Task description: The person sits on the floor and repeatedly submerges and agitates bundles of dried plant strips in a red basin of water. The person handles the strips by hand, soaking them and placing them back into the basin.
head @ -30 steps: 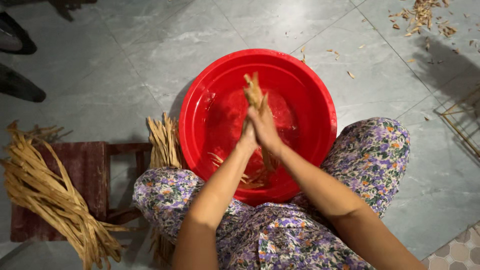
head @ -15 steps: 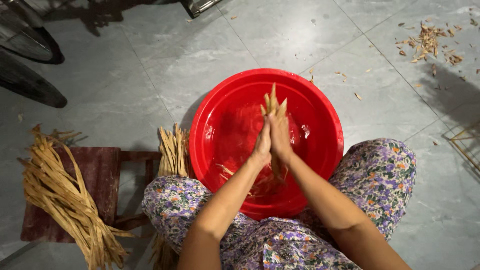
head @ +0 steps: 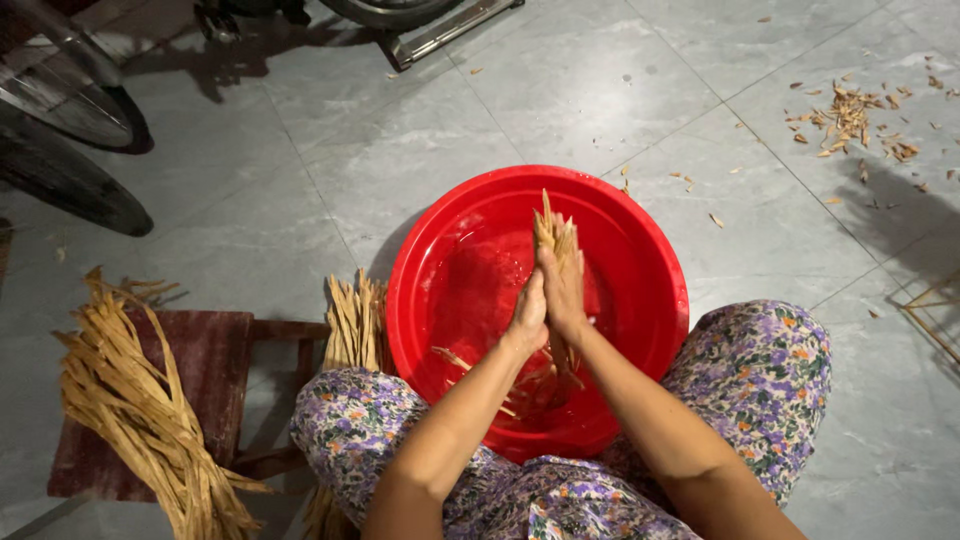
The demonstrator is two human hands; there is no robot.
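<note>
Here both hands [head: 546,300] press strips [head: 556,232] over basin [head: 640,250].

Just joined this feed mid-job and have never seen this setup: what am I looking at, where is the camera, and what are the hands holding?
There is no machine here. The view comes from a camera on a seated person's head, looking down past their knees. The left hand and right hand are pressed together around a bundle of tan strips, over a red basin with water in it. The basin sits on a grey tiled floor. More strips lie beside the basin, and a bigger sheaf lies across a low stool. Scraps are scattered at upper right.
</note>
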